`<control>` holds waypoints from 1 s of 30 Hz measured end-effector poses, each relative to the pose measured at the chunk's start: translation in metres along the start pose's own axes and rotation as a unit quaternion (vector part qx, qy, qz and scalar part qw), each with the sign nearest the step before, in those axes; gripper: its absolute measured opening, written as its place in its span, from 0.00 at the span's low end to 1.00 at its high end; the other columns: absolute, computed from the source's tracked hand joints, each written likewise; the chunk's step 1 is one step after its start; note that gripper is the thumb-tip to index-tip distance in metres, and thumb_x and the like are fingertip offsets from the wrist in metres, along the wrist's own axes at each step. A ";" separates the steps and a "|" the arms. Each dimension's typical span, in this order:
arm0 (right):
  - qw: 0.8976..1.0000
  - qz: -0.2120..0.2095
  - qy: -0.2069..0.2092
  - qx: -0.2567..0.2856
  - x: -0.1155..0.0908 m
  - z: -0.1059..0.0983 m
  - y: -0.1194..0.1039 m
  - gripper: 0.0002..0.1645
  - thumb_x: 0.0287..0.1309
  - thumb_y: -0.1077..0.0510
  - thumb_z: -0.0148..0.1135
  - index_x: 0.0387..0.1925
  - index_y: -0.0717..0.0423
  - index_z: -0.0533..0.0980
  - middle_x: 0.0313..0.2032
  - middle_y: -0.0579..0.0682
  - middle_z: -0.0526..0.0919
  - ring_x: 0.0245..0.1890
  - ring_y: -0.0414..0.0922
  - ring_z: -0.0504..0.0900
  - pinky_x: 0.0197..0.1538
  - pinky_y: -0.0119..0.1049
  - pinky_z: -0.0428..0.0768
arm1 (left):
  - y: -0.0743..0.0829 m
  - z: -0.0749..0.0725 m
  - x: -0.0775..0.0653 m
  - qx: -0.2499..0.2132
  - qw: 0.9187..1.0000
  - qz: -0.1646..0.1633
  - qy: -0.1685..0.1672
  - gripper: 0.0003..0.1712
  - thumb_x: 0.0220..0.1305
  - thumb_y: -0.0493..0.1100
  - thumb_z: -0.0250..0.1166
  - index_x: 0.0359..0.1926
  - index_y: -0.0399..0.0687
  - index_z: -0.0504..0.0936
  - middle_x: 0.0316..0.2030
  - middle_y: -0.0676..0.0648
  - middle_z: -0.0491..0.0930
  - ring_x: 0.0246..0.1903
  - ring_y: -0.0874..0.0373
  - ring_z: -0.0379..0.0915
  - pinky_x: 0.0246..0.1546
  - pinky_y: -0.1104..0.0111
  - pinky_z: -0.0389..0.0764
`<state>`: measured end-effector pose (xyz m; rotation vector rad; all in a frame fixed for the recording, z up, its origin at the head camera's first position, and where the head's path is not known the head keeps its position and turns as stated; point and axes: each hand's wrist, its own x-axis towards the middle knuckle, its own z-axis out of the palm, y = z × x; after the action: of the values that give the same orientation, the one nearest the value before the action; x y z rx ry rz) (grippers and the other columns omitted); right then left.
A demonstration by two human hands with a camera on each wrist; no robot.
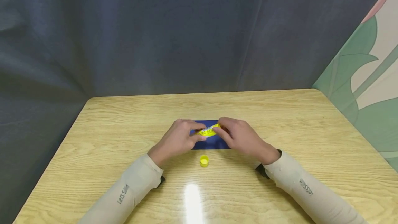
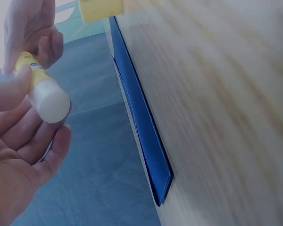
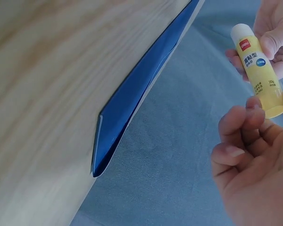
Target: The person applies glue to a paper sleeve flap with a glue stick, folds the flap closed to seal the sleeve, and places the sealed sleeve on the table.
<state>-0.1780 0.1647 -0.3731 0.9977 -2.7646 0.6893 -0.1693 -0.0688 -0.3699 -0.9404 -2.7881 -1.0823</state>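
A yellow glue stick with a white end is held between both hands above a folded dark blue sheet. My left hand pinches it near the white end, thumb along the barrel. At the other end, my right hand grips the yellow part between thumb and fingers. The right wrist view shows the label on the glue stick, its white end pointing up toward the left hand. A yellow cap, separate from the stick, stands on the table with its hollow side up.
The wooden table runs back to a dark grey-blue curtain. The blue sheet lies on it, its layers slightly parted at one side. A wall with a green leaf pattern stands at the right.
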 end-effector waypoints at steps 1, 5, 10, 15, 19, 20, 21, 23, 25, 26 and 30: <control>1.000 -0.002 -0.001 -0.003 0.000 0.000 0.000 0.13 0.72 0.47 0.55 0.30 0.45 0.71 0.22 0.39 0.68 0.19 0.33 0.64 0.26 0.28 0.67 | 0.000 0.000 0.000 -0.008 1.000 -0.006 -0.006 0.15 0.63 0.45 0.70 0.51 0.49 0.87 0.43 0.52 0.87 0.29 0.61 0.78 0.29 0.74 0.74; 1.000 -0.016 -0.003 -0.013 -0.001 0.000 -0.002 0.08 0.70 0.49 0.58 0.40 0.48 0.74 0.30 0.40 0.75 0.25 0.34 0.68 0.32 0.29 0.72 | -0.002 -0.002 0.000 -0.033 0.999 -0.017 -0.022 0.16 0.64 0.44 0.69 0.52 0.48 0.87 0.42 0.50 0.88 0.26 0.60 0.78 0.25 0.74 0.73; 0.999 -0.045 0.007 -0.012 -0.002 0.000 -0.002 0.14 0.67 0.53 0.62 0.51 0.51 0.73 0.39 0.43 0.78 0.30 0.35 0.71 0.36 0.30 0.75 | -0.002 -0.003 0.000 -0.043 0.998 -0.025 -0.027 0.15 0.63 0.43 0.69 0.51 0.47 0.87 0.41 0.49 0.88 0.27 0.59 0.78 0.24 0.74 0.73; 0.997 -0.074 0.018 -0.010 -0.002 0.001 -0.001 0.17 0.64 0.56 0.65 0.52 0.51 0.72 0.38 0.42 0.76 0.32 0.36 0.71 0.37 0.30 0.76 | -0.004 -0.003 0.000 -0.044 0.998 -0.031 -0.034 0.15 0.63 0.42 0.70 0.51 0.47 0.87 0.40 0.49 0.88 0.26 0.58 0.77 0.26 0.73 0.75; 0.996 -0.088 0.025 -0.017 -0.003 0.001 -0.001 0.17 0.63 0.56 0.65 0.52 0.50 0.73 0.36 0.42 0.76 0.33 0.35 0.71 0.37 0.30 0.76 | -0.006 -0.003 0.001 -0.047 0.997 -0.034 -0.042 0.16 0.63 0.42 0.69 0.52 0.46 0.86 0.42 0.49 0.88 0.25 0.58 0.76 0.25 0.74 0.74; 0.996 -0.087 0.027 -0.019 -0.003 0.001 -0.001 0.17 0.64 0.56 0.65 0.52 0.49 0.73 0.36 0.42 0.76 0.32 0.35 0.71 0.37 0.30 0.75 | -0.006 -0.003 0.001 -0.048 0.997 -0.034 -0.043 0.16 0.64 0.42 0.69 0.52 0.47 0.86 0.41 0.49 0.88 0.25 0.58 0.76 0.25 0.74 0.74; 0.996 -0.085 0.029 -0.020 -0.003 0.000 -0.001 0.17 0.64 0.55 0.65 0.53 0.49 0.73 0.36 0.41 0.75 0.32 0.36 0.71 0.36 0.29 0.75 | -0.006 -0.003 0.001 -0.052 0.997 -0.037 -0.044 0.15 0.64 0.42 0.69 0.52 0.47 0.87 0.40 0.49 0.88 0.24 0.58 0.76 0.25 0.73 0.74; 0.996 -0.077 0.031 -0.018 -0.003 -0.001 -0.002 0.19 0.64 0.54 0.65 0.55 0.49 0.73 0.35 0.41 0.75 0.31 0.36 0.70 0.34 0.28 0.73 | -0.006 -0.005 0.001 -0.059 0.996 -0.043 -0.044 0.14 0.65 0.43 0.68 0.51 0.49 0.87 0.39 0.51 0.88 0.24 0.58 0.76 0.25 0.73 0.75; 0.997 -0.067 0.033 -0.012 -0.003 -0.001 -0.003 0.20 0.65 0.53 0.64 0.56 0.48 0.73 0.35 0.40 0.75 0.31 0.36 0.71 0.32 0.28 0.72 | -0.006 -0.007 0.001 -0.069 0.996 -0.046 -0.042 0.13 0.65 0.43 0.68 0.50 0.50 0.88 0.38 0.52 0.88 0.26 0.58 0.77 0.27 0.72 0.77; 0.997 -0.063 0.033 -0.008 -0.003 -0.002 -0.003 0.19 0.66 0.52 0.63 0.57 0.48 0.74 0.35 0.39 0.75 0.31 0.36 0.71 0.31 0.28 0.71 | -0.006 -0.007 0.001 -0.076 0.995 -0.048 -0.043 0.12 0.65 0.43 0.68 0.49 0.51 0.88 0.38 0.52 0.88 0.28 0.58 0.78 0.28 0.71 0.78; 0.998 -0.044 0.037 0.001 -0.003 -0.002 -0.005 0.13 0.71 0.48 0.56 0.52 0.47 0.76 0.36 0.38 0.79 0.31 0.35 0.73 0.33 0.29 0.74 | -0.006 -0.007 0.000 -0.092 0.994 -0.039 -0.045 0.10 0.65 0.43 0.69 0.47 0.51 0.88 0.36 0.54 0.88 0.32 0.57 0.81 0.31 0.70 0.80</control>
<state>-0.1724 0.1641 -0.3699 1.0643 -2.6407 0.7019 -0.1743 -0.0763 -0.3685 -0.9247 -2.8579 -1.3625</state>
